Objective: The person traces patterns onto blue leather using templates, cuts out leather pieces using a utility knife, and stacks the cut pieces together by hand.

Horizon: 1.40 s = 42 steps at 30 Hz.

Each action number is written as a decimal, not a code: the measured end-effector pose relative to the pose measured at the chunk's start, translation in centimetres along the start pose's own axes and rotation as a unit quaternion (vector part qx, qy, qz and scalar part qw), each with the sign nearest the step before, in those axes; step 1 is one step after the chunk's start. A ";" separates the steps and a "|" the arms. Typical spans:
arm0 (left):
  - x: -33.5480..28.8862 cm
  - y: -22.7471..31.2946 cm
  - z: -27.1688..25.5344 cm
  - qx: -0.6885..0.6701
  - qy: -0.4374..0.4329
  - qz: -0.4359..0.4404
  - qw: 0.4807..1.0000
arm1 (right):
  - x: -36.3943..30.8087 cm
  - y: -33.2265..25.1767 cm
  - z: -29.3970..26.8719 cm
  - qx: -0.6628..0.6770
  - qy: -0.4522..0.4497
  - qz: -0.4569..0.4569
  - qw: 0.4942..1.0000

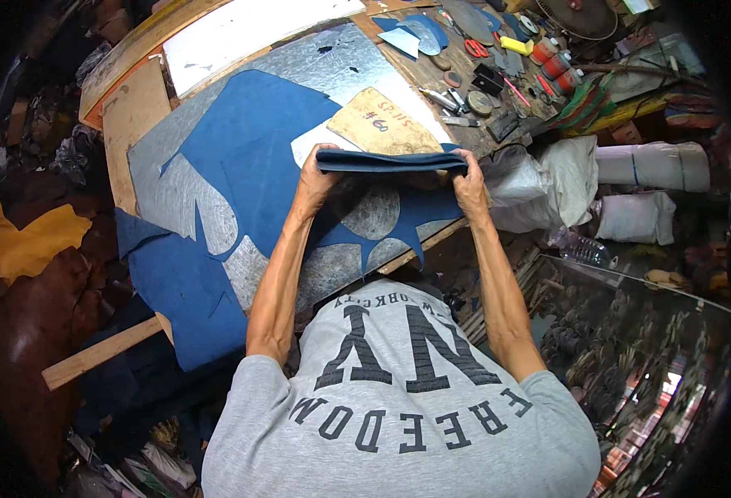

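Between my two hands is a stack of dark blue leather pieces (392, 163), seen edge-on and raised over the worktable. My left hand (312, 180) is closed on its left end, and my right hand (470, 186) grips the right end. Beneath lies a large blue leather hide (257, 137) with rounded cut-outs, spread on a scuffed grey metal sheet (154, 162). Just beyond the stack is a tan card pattern (382, 122) with handwriting on it. Part of the hide under the stack is in shadow.
Red-handled scissors (476, 48), a yellow block (515, 46), markers and red-capped bottles (554, 65) crowd the table's far right. White wrapped rolls (652, 168) lie right of the table. A blue leather piece (184, 290) hangs over the left edge, near a wooden bar (100, 353).
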<state>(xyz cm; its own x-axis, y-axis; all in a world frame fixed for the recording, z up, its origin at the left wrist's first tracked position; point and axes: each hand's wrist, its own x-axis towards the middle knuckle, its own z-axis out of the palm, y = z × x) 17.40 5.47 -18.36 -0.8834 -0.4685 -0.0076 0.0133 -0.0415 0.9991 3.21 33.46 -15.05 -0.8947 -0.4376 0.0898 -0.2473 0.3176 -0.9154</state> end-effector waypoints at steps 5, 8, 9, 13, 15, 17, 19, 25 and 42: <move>-0.7 0.3 -0.2 0.049 -0.008 -0.008 0.999 | 0.0 0.0 0.6 -0.056 0.020 0.017 0.998; -0.9 -0.3 0.0 0.024 -0.032 -0.021 0.999 | -0.5 1.4 0.6 -0.046 0.024 0.034 0.998; -0.7 -0.4 0.2 -0.002 -0.033 -0.019 0.999 | -0.3 1.4 0.2 -0.063 0.017 0.026 0.998; 0.3 0.3 -2.1 0.027 -0.038 -0.014 0.999 | -0.7 -2.1 -0.6 -0.105 -0.030 0.016 0.994; 1.2 2.6 -3.3 0.110 -0.060 0.015 0.992 | -2.2 -3.8 -1.4 0.037 -0.093 0.106 0.989; 2.6 2.4 -4.4 0.163 -0.052 0.004 0.985 | -3.9 -5.1 -1.2 0.148 -0.146 0.196 0.958; 3.3 1.8 -4.9 0.227 -0.027 0.015 0.973 | -5.6 -4.9 -0.2 0.205 -0.169 0.260 0.928; 3.1 3.1 -4.6 0.208 -0.133 -0.096 0.964 | -8.8 -3.3 1.8 0.235 -0.147 0.312 0.909; 7.7 1.2 -5.2 0.236 -0.173 -0.071 0.954 | -11.5 -6.1 3.9 0.263 -0.150 0.324 0.896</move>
<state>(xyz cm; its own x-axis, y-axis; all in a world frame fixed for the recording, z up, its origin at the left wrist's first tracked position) 13.07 -2.76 -17.46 -0.9635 -0.1646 -0.2112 -0.2578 0.3574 0.8977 16.44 33.30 -12.03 -0.6272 -0.5366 -0.5645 0.5679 0.1809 -0.8030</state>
